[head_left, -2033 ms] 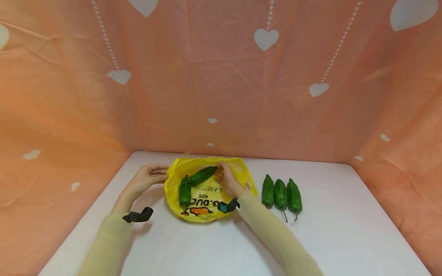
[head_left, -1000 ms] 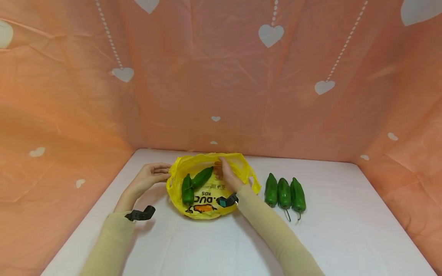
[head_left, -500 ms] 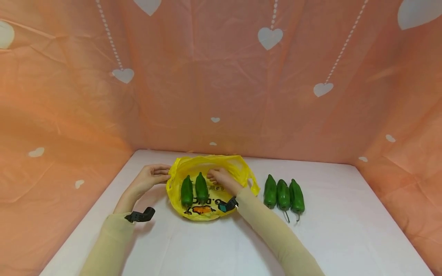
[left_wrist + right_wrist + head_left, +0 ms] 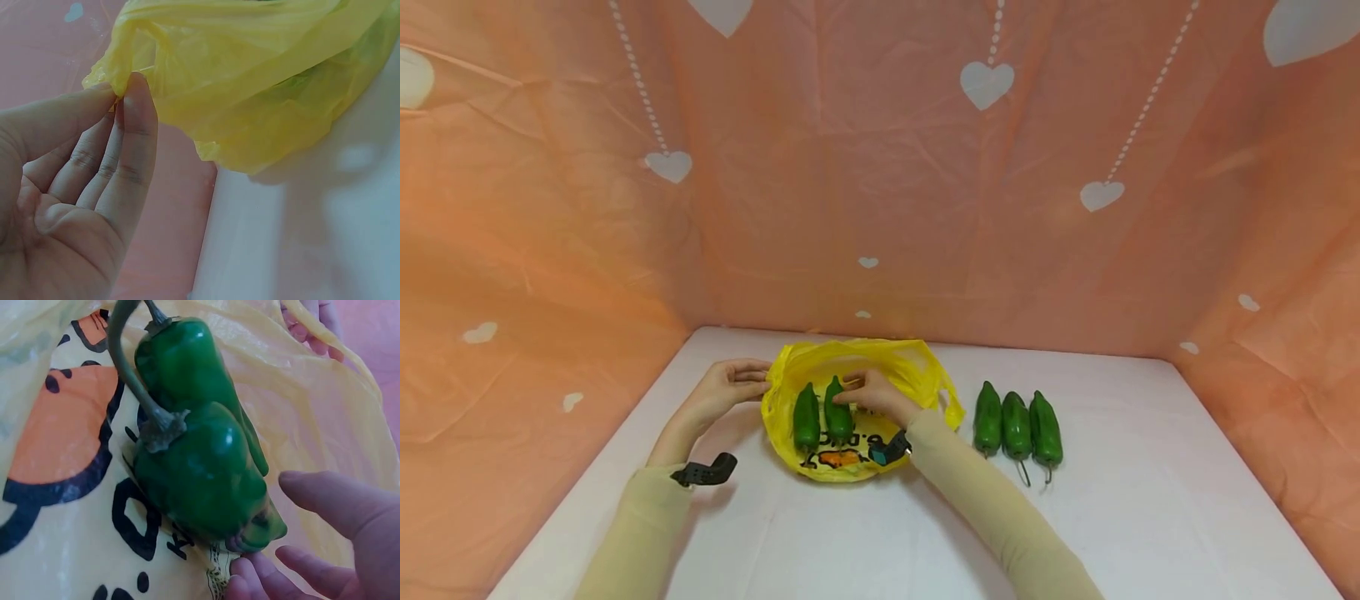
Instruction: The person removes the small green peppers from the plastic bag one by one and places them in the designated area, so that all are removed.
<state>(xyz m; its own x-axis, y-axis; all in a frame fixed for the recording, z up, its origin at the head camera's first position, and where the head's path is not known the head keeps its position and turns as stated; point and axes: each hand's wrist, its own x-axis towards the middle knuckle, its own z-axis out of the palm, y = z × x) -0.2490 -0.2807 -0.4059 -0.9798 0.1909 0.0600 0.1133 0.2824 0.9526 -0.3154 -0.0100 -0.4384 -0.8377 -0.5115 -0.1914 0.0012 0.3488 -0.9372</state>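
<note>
Left hand (image 4: pixel 718 392) pinches the bag (image 4: pixel 917 371); right hand (image 4: pixel 877 395) is loosely parted beside a pepper (image 4: pixel 838 419).

Head view is evenly lit; soft shadows fall on the table (image 4: pixel 1120 525). Wrist views are dimmer; small highlights mark the peppers (image 4: pixel 194 478).

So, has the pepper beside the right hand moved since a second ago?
Yes. That pepper has come nearer the camera, away from the table's back edge, turning parallel to the other bagged pepper.
</note>
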